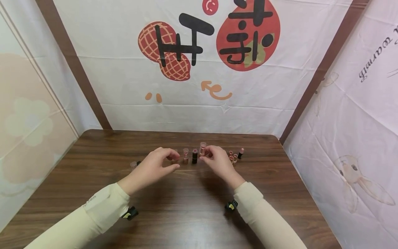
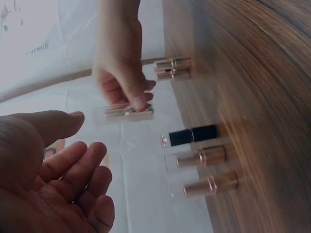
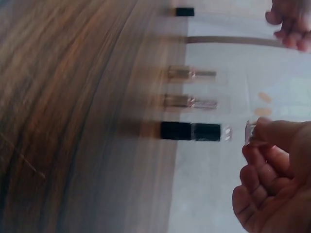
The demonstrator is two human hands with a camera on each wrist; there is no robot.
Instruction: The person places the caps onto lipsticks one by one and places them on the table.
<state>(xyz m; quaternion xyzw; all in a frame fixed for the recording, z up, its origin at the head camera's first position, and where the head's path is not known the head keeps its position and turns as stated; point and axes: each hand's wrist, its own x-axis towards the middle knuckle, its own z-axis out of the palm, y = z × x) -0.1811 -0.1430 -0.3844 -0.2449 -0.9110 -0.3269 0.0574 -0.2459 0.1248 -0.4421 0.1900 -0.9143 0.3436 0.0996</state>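
Note:
My right hand (image 1: 219,162) pinches a rose-gold lipstick tube with a clear cap (image 1: 202,148) between thumb and fingers, raised above the table. In the left wrist view this held lipstick tube (image 2: 129,113) is blurred. Just left of it a black lipstick (image 1: 195,156) stands upright, followed by two rose-gold lipsticks with clear tops, the nearer one (image 1: 186,156) in plain sight. The other one (image 2: 211,185) is partly hidden by my left hand in the head view. That left hand (image 1: 152,167) hovers beside the row, fingers loosely bent and thumb apart, with nothing in its grasp.
Right of my right hand stand several short rose-gold tubes (image 1: 231,158) and a black lipstick with a pink tip (image 1: 240,153). Behind my left hand are a clear cap (image 1: 133,165) and a small black piece (image 3: 184,11). A printed cloth (image 1: 192,114) hangs past the table's far edge.

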